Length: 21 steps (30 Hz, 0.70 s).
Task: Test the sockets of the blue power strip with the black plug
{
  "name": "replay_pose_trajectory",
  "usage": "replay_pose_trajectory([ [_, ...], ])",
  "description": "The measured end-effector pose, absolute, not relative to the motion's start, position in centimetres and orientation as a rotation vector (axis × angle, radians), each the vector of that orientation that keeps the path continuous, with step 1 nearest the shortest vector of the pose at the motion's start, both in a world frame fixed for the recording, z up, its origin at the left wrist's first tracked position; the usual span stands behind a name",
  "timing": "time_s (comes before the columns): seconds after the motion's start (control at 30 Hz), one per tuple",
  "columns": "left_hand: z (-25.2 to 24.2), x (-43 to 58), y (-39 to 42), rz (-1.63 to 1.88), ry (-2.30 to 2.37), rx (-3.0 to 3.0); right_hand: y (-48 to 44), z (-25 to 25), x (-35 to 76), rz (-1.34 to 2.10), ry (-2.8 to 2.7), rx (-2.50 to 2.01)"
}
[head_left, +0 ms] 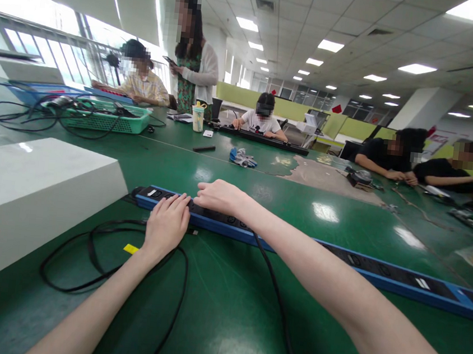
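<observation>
A long blue-and-black power strip [210, 225] with rows of sockets lies across the green table. My left hand [168, 220] rests over its near edge, towards the left end, fingers stretched out onto the top. Just to the right, my right hand [220, 196] is closed above the sockets, the fingers curled; whatever they pinch is hidden. Beneath my right forearm, a black cable [273, 285] runs from the strip towards me. Another black cable [54, 259] lies in loops by my left forearm, near a yellow tag [131, 249].
A white box-like block [35, 195] stands at the left, close to the strip's end. Farther back are a green basket [107, 118] of cables, a cup [198, 118] and blue-grey gloves [242, 158]. Several people are around the tables beyond; one stands holding a phone.
</observation>
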<state>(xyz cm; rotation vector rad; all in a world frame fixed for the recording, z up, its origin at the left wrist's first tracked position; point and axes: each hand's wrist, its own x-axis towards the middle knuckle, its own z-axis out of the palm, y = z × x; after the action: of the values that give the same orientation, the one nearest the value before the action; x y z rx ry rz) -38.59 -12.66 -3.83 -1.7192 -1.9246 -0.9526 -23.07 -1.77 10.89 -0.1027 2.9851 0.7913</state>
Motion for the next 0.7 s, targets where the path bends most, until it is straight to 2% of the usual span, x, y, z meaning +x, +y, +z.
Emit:
replay_pose_trajectory([
  [0.43,-3.9,-38.7,-12.6,-0.935,-1.926,-1.719,-2.4,11.2,-23.3,0.748,2.928,-0.204],
  [0.7,-3.9,-38.5,-12.5,-0.963,-1.934,-1.718,-3.1,11.5,-23.5,0.726,2.927,-0.106],
])
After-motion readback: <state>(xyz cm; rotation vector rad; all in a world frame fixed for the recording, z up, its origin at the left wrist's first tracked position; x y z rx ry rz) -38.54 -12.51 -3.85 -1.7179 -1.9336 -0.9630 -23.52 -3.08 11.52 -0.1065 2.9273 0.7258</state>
